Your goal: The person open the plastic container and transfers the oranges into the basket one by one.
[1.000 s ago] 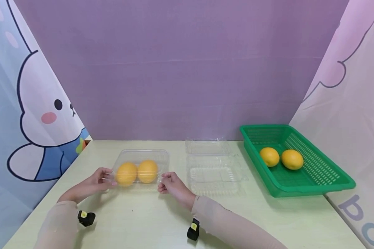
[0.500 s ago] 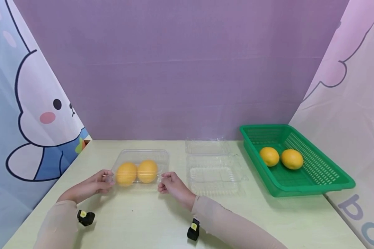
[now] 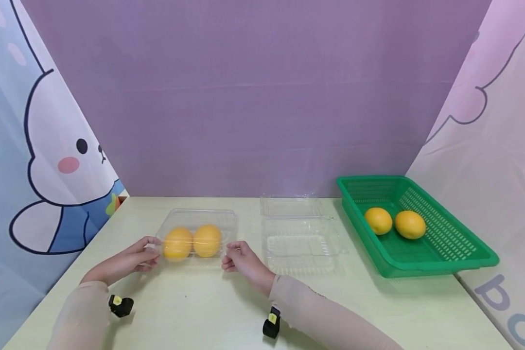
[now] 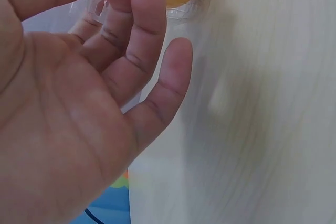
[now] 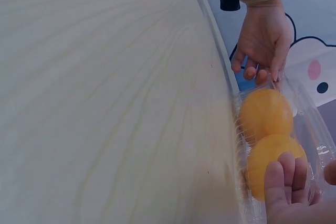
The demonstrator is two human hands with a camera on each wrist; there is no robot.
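Two oranges (image 3: 178, 244) sit side by side in a clear plastic clamshell box (image 3: 203, 214), its lid over them. My left hand (image 3: 135, 256) pinches the box's front left corner between thumb and forefinger; the left wrist view shows its other fingers (image 4: 176, 66) loosely bent beside the edge. At the front right corner my right hand (image 3: 245, 262) grips the rim, with its fingers (image 5: 274, 182) curled in front of the nearer orange (image 5: 257, 166) in the right wrist view. Part of that grip is hidden.
A second clear clamshell box (image 3: 299, 243) lies with its lid back, right of the first. Farther right stands a green basket (image 3: 437, 266) holding two more oranges (image 3: 410, 224). A purple backdrop (image 3: 262, 97) rises behind the pale table (image 3: 192, 311).
My left fingers have shifted slightly at the box's left corner, drawing back a little from the orange. My right hand, the oranges and the basket stay in place.
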